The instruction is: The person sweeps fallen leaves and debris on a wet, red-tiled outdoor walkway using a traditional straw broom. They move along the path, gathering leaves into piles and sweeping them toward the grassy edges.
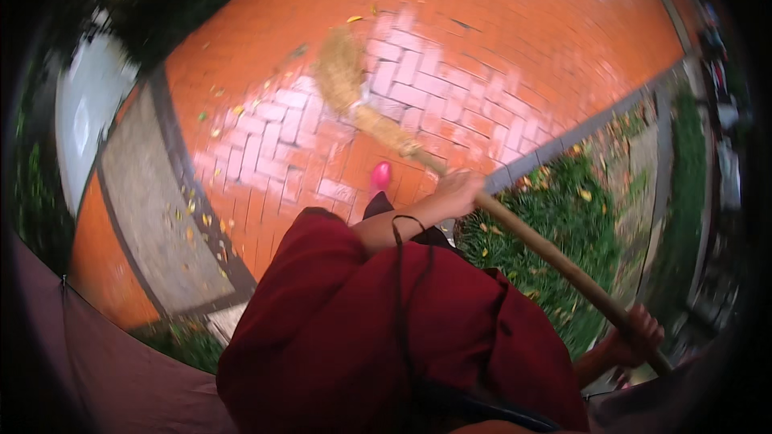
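A long-handled straw broom reaches out over wet orange brick paving, its bristles blurred. My left hand grips the wooden handle low down, close to where the straw is bound. Farther up, near the right rim of the view, my right hand is wrapped around the same handle. Several small yellow leaves lie on the bricks left of the bristles. Whether the bristles touch the ground is hard to tell because of the blur.
Grass with fallen leaves borders the paving behind a grey stone kerb on the right. A concrete slab strip runs along the left. One pink boot shows below me. Umbrella-like purplish fabric covers the lower left.
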Available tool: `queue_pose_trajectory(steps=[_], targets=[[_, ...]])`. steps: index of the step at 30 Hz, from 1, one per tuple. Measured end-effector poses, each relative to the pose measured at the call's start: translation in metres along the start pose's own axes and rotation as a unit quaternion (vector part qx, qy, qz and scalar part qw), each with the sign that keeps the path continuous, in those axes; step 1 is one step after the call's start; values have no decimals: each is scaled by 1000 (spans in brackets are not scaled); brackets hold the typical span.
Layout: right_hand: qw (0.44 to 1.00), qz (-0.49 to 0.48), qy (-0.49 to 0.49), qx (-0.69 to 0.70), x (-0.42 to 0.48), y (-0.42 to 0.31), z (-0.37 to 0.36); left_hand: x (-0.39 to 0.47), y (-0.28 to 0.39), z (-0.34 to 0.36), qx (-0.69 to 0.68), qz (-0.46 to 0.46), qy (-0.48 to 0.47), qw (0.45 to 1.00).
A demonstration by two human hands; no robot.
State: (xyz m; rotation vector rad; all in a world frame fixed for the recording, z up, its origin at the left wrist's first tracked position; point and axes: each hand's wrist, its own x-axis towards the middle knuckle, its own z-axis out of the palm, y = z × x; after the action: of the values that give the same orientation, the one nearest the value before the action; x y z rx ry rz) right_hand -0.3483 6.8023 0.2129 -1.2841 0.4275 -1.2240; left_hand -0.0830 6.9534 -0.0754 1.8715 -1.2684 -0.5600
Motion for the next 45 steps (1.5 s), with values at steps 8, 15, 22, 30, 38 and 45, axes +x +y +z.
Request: queue_pose_trajectory(steps=[8, 15, 22, 30, 38, 45], targets=[[875, 295, -300, 238, -63, 227, 215, -251, -169, -159, 176, -459, -41, 870], [855, 335, -254, 303, -12, 233, 203, -234, -166, -141, 201, -391, 91, 894], [955, 105, -111, 256, 65, 112, 70, -13, -74, -111, 104, -135, 61, 983], [977, -81, 98, 168, 24, 9, -4, 192, 24, -40, 125, 0, -151, 981], [985, -68, 131, 88, 14, 52, 16, 245, -11, 22, 199, 66, -192, 959], [977, 74, -113, 165, 80, 84, 103, 95, -87, -88, 95, -38, -4, 995]])
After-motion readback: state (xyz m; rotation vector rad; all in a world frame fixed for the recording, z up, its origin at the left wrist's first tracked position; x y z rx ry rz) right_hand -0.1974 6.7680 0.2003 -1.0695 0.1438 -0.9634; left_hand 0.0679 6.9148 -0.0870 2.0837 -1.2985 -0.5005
